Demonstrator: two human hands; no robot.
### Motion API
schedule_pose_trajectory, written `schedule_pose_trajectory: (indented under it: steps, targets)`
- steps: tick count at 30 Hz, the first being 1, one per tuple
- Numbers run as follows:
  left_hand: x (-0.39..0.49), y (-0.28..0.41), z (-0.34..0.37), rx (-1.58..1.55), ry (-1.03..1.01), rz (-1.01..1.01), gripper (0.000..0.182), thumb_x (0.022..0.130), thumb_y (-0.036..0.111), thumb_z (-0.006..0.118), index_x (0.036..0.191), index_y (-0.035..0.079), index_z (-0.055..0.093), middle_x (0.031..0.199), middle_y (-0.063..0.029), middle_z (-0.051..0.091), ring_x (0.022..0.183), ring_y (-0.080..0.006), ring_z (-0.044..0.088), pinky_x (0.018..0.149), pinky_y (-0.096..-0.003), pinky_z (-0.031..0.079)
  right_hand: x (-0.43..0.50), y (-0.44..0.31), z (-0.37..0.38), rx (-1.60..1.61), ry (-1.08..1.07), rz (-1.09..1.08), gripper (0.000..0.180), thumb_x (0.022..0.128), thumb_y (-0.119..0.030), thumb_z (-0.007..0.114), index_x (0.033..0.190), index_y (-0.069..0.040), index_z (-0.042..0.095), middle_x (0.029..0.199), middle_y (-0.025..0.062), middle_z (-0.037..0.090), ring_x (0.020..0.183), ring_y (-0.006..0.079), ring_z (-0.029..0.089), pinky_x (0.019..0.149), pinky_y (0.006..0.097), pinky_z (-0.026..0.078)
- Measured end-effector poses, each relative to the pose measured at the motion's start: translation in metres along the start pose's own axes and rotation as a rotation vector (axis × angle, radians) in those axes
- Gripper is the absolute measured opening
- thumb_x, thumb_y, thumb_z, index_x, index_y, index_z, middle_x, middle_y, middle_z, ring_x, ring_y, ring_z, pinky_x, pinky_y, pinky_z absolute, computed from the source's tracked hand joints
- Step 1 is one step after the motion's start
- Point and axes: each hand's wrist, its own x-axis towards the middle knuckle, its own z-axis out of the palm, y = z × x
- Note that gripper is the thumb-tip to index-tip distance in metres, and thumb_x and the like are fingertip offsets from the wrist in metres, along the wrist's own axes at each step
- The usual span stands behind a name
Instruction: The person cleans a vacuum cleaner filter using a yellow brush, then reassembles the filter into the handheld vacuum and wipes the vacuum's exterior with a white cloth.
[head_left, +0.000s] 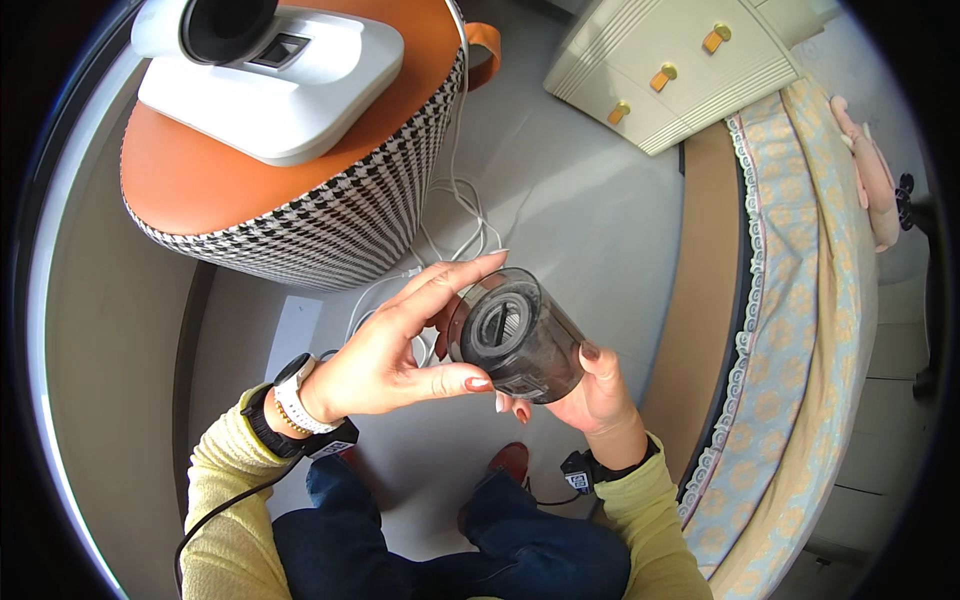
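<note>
A smoky, see-through plastic vacuum dust cup (551, 349) is held tilted between both hands above the floor. Inside its near end sits a round grey filter (499, 321) with a bar across the middle and pale pleats showing. My left hand (409, 345) grips the cup's rim, thumb below and fingers above and behind it. The palm and fingers of my right hand (600, 390) support the other end from below, the thumb on its side. Some fingers of both hands are hidden behind the cup.
At the upper left, a white appliance base (300, 112) stands on an orange-topped houndstooth storage stool (315, 225). White cables (457, 202) trail on the floor beside it. A cream drawer cabinet (675, 75) stands at the upper right, near a bed with a patterned cover (780, 300).
</note>
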Motion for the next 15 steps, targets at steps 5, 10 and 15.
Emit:
schedule_pose_trajectory:
  steps: [5,10,15]
  targets:
    - [-0.006,0.008,-0.004,-0.222,0.053,0.091,0.082,0.088,0.015,0.077,0.154,0.000,0.031,0.135,-0.0116,0.053,0.092,-0.0107,0.059,0.087,-0.0295,0.049,0.009,-0.007,0.015,0.129,-0.071,-0.019,0.082,0.088,-0.053,0.063,0.145,-0.001,0.037,0.122,0.0221,0.061,0.095,0.0374,0.068,0.067,0.0399,0.057]
    - [-0.020,0.018,-0.016,-0.143,0.137,0.176,0.060,0.092,0.004,0.070,0.146,-0.001,0.042,0.125,-0.0118,0.056,0.089,-0.0110,0.059,0.084,-0.0287,0.051,0.008,-0.017,0.030,0.029,-0.032,-0.115,0.093,0.078,-0.042,0.078,0.149,-0.005,0.031,0.130,0.0217,0.056,0.103,0.0386,0.066,0.071,0.0439,0.059]
    - [-0.027,0.033,-0.027,-0.059,0.272,0.294,0.036,0.090,-0.002,0.068,0.125,0.002,0.062,0.112,-0.0078,0.058,0.077,-0.0081,0.057,0.072,-0.0247,0.049,0.005,-0.038,0.046,-0.048,0.068,-0.184,0.106,0.069,-0.028,0.087,0.152,-0.007,0.024,0.138,0.0203,0.048,0.118,0.0378,0.059,0.079,0.0521,0.059]
